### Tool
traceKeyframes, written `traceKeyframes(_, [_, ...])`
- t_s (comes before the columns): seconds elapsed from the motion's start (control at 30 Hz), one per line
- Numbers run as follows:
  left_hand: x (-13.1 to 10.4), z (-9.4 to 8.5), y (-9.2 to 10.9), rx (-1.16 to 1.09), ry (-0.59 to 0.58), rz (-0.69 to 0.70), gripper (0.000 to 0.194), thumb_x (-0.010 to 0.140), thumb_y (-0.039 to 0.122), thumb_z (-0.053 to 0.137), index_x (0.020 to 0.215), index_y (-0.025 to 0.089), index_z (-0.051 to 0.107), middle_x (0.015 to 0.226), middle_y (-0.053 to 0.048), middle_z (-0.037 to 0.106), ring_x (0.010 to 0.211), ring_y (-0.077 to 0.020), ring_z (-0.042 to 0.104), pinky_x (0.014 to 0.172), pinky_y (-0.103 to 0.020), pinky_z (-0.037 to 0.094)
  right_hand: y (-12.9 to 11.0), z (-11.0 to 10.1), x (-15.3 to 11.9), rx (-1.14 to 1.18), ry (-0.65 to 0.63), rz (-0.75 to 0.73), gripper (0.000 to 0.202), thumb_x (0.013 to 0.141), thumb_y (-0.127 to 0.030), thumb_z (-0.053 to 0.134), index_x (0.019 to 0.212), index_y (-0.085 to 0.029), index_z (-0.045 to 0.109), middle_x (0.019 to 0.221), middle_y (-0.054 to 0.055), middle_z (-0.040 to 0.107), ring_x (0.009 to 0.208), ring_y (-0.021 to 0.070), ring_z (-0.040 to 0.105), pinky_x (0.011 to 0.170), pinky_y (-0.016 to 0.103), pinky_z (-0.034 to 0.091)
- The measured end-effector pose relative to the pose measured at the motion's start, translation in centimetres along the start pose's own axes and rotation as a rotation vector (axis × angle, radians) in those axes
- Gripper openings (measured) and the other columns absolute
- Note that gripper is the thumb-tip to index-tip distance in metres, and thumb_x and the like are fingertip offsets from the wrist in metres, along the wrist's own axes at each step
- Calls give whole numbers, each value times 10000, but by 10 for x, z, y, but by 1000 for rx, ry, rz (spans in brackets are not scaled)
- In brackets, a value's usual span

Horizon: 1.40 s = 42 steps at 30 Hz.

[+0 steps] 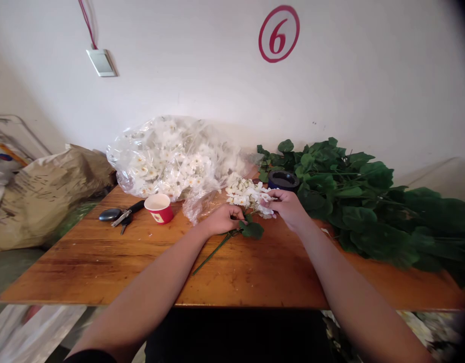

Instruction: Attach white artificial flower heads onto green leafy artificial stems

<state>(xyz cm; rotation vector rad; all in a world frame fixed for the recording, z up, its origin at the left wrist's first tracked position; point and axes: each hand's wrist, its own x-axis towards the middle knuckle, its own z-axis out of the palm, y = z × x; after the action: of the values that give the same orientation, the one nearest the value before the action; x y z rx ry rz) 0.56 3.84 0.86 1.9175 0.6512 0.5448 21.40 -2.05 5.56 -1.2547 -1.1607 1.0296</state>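
Note:
Between thumb and fingers, my left hand (pixel 226 219) pinches a green leafy stem (pixel 213 258), whose bare end points down toward the table's front edge. A dark green leaf (pixel 252 230) of it shows just right of those fingers. My right hand (pixel 287 207) is closed at the right side of a small heap of white artificial flowers (pixel 245 194); its fingertips grip a white blossom there. How much of the flower lies inside the fingers is hidden. Behind the heap sits a dark roll of tape (pixel 283 180).
A clear plastic bag (pixel 172 156) full of white flowers stands against the wall. Left of it are a red paper cup (pixel 159 209), pliers (pixel 126 219) and a black rounded object (pixel 110 215). Green leaf stems (pixel 368 212) cover the right of the wooden table (pixel 104 267).

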Motion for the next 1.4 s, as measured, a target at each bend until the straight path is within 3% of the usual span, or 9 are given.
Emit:
traceKeyframes(0.4, [-2,1,10,11,-12,22,195,718,281,711,697,118,608,601,25,559,539,-68,460,532,-184,361,-1,-1,0,3,-30,7,420,490,-409,870,710,-130,645,514,-19,557,407,71,439,351,203,338])
traceKeyframes(0.63, [-1,2,4,-28,-40,63,149,730,250,695,716,123,618,656,7,611,599,-83,522,593,-195,397,16,-1,9,14,-111,-11,391,578,-420,833,737,-158,592,561,-33,568,430,70,451,371,197,352])
traceKeyframes(0.8, [-1,3,6,-75,-43,53,116,736,225,689,735,122,636,680,-7,642,626,-93,558,620,-202,421,18,-3,9,-110,-188,48,412,694,-473,746,931,-202,545,620,-41,601,488,104,541,415,202,417])
traceKeyframes(0.97, [0,4,10,-98,-19,39,108,734,215,687,710,122,637,661,-4,641,620,-93,560,635,-208,432,15,-10,6,-190,-301,7,553,637,-381,795,1069,-223,486,667,-32,650,544,153,625,482,248,489])
traceKeyframes(1.2, [2,8,7,-121,9,26,101,709,215,688,720,128,637,718,-21,657,661,-106,572,636,-212,429,24,-7,10,-209,-251,-25,537,623,-312,792,1053,-221,485,661,-31,646,518,179,635,474,302,528])
traceKeyframes(1.4, [2,12,6,-143,24,3,113,706,218,681,695,124,618,674,-8,625,616,-95,536,617,-215,406,36,-1,12,-221,-181,-10,586,641,-290,785,1141,-201,492,626,-30,635,500,175,620,422,275,500])
